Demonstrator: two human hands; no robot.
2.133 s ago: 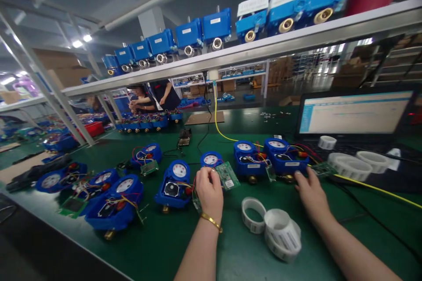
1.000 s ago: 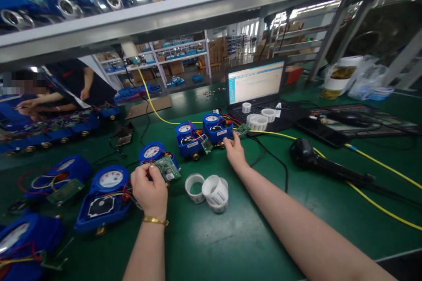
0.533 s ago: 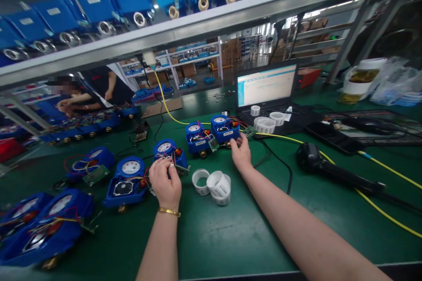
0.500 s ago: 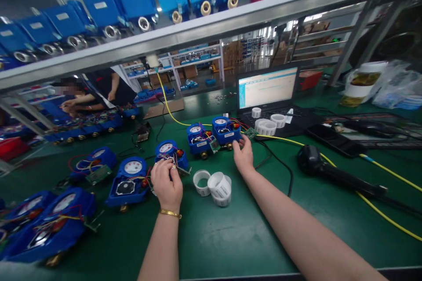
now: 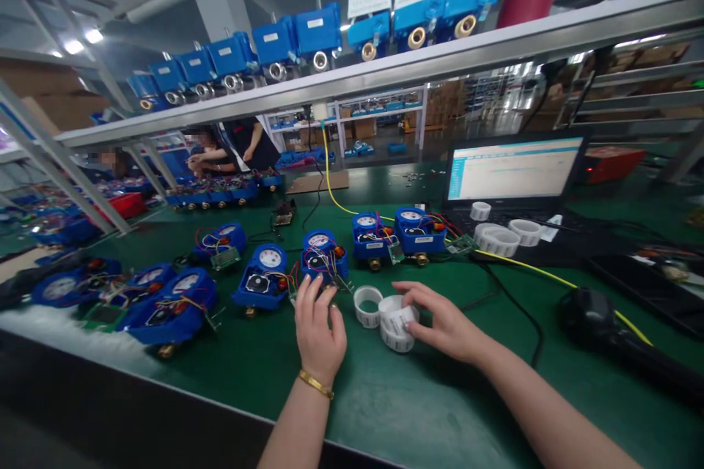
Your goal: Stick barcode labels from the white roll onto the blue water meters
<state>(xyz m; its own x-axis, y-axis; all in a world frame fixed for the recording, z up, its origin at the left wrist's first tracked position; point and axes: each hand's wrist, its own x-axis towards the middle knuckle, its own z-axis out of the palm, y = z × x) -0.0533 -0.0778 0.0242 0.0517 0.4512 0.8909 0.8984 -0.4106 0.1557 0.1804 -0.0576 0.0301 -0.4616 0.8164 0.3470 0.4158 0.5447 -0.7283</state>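
Note:
My left hand lies with fingers stretched out, just in front of a blue water meter whose open housing shows wires and a dial. Nothing shows inside that hand. My right hand pinches the edge of a white barcode label roll between thumb and fingers. This roll leans on another white label roll beneath it. A separate label roll sits just left of them. Behind the rolls stand two more opened blue meters with small green circuit boards hanging out on wires.
A laptop has several label rolls on its keyboard. A black handheld scanner lies at right. A yellow cable crosses the green bench. More opened meters stand left; closed ones line the shelf above. Other people work behind.
My right hand has moved from the rear meter down to the label rolls and closed on one. My left hand has drawn slightly back from the meter, fingers straighter. The view has turned left.

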